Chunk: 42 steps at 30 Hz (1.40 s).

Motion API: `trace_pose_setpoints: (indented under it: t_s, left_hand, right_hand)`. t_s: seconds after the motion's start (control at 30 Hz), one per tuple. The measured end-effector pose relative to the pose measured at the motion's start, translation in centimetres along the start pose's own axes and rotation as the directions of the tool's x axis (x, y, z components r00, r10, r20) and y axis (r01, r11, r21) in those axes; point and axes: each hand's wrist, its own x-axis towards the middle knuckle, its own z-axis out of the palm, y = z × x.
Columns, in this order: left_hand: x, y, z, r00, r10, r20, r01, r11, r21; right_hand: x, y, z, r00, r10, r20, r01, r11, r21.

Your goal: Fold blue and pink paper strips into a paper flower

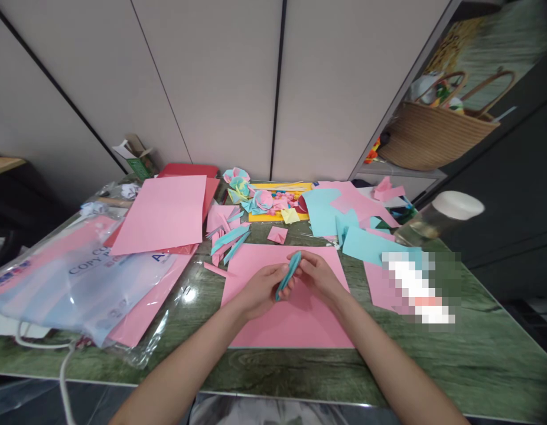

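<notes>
Between my two hands is a folded piece of blue paper (pixel 289 275), narrow and slightly curved, tilted with its upper end to the right. My left hand (pixel 267 287) grips its lower part between thumb and fingers. The fingers of my right hand (pixel 316 273) pinch its upper end. Both hands are over a large pink sheet (pixel 291 327) lying on the table. Just beyond the sheet lies a small folded pink square (pixel 277 235). Blue and pink folded strips (pixel 231 241) are piled at the sheet's far left corner.
Left, a clear copy-paper bag (pixel 118 283) lies under stacked pink sheets (pixel 165 212). At the back, paper flowers (pixel 240 186) sit beside a yellow tray (pixel 256 217) of small bits. Right are blue sheets (pixel 366 245) and a white-lidded container (pixel 422 224). A white cable (pixel 65 378) hangs over the front edge.
</notes>
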Motion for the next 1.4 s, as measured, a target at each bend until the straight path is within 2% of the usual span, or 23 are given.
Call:
trace_pose_setpoints:
  t_s: [0.17, 0.47, 0.57, 0.63, 0.7, 0.8, 0.87, 0.9, 0.97, 1.03, 1.1, 1.2, 1.3, 1.4]
  left_hand:
    - [-0.1, 0.1, 0.1, 0.998, -0.063, 0.02, 0.063, 0.998, -0.004]
    - [-0.2, 0.0, 0.3, 0.99, -0.095, 0.107, 0.092, 0.995, 0.039]
    - [0.1, -0.2, 0.2, 0.993, -0.09, 0.073, 0.085, 0.994, 0.066]
    - [0.3, -0.5, -0.1, 1.0, -0.02, -0.001, 0.02, 0.989, 0.147]
    - [0.6, -0.9, -0.5, 0.991, 0.097, -0.093, -0.064, 0.95, 0.305]
    - [0.7, -1.3, -0.7, 0.936, 0.298, -0.185, -0.136, 0.793, 0.594]
    - [0.6, -1.4, -0.6, 0.905, 0.375, -0.199, -0.136, 0.701, 0.7]
    - [0.6, -1.4, -0.5, 0.907, 0.372, -0.195, -0.125, 0.683, 0.719]
    - [0.5, -1.3, -0.4, 0.942, 0.284, -0.177, -0.075, 0.696, 0.714]
    - [0.5, -1.1, -0.4, 0.974, 0.173, -0.147, -0.023, 0.722, 0.692]
    - [0.6, -1.0, -0.5, 0.985, 0.12, -0.121, -0.008, 0.745, 0.668]
    - [0.8, -1.1, -0.7, 0.983, 0.15, -0.103, -0.052, 0.774, 0.631]
    - [0.9, -1.2, -0.7, 0.979, 0.181, -0.09, -0.091, 0.792, 0.603]
    - [0.9, -1.0, -0.5, 0.988, 0.127, -0.082, -0.06, 0.826, 0.56]
  right_hand:
    - [0.0, 0.0, 0.2, 1.0, -0.011, -0.007, 0.011, 0.999, -0.034]
    - [-0.1, 0.3, 0.8, 0.994, -0.081, -0.073, 0.07, 0.988, -0.136]
    - [-0.1, 0.1, 1.1, 0.992, -0.072, -0.105, 0.054, 0.984, -0.169]
    - [-0.1, -0.2, 1.2, 0.991, -0.056, -0.125, 0.027, 0.976, -0.218]
    - [-0.1, -0.4, 1.3, 0.99, -0.044, -0.131, 0.004, 0.956, -0.295]
    - [-0.2, -0.7, 1.4, 0.989, -0.071, -0.127, 0.008, 0.898, -0.44]
    - [-0.3, -0.7, 1.3, 0.98, -0.123, -0.16, 0.021, 0.85, -0.527]
    - [-0.3, -0.7, 1.3, 0.973, -0.147, -0.178, 0.024, 0.833, -0.553]
    - [-0.4, -0.8, 1.1, 0.962, -0.174, -0.213, 0.025, 0.826, -0.563]
    - [-0.4, -0.8, 0.9, 0.957, -0.171, -0.234, 0.023, 0.85, -0.527]
    - [-0.4, -0.9, 0.8, 0.956, -0.14, -0.259, 0.006, 0.888, -0.46]
    - [-0.4, -0.9, 0.8, 0.977, -0.043, -0.211, -0.036, 0.932, -0.36]
    - [-0.4, -0.9, 0.7, 0.995, 0.012, -0.099, -0.049, 0.927, -0.372]
    - [-0.3, -0.9, 0.2, 0.993, 0.002, -0.118, -0.048, 0.921, -0.385]
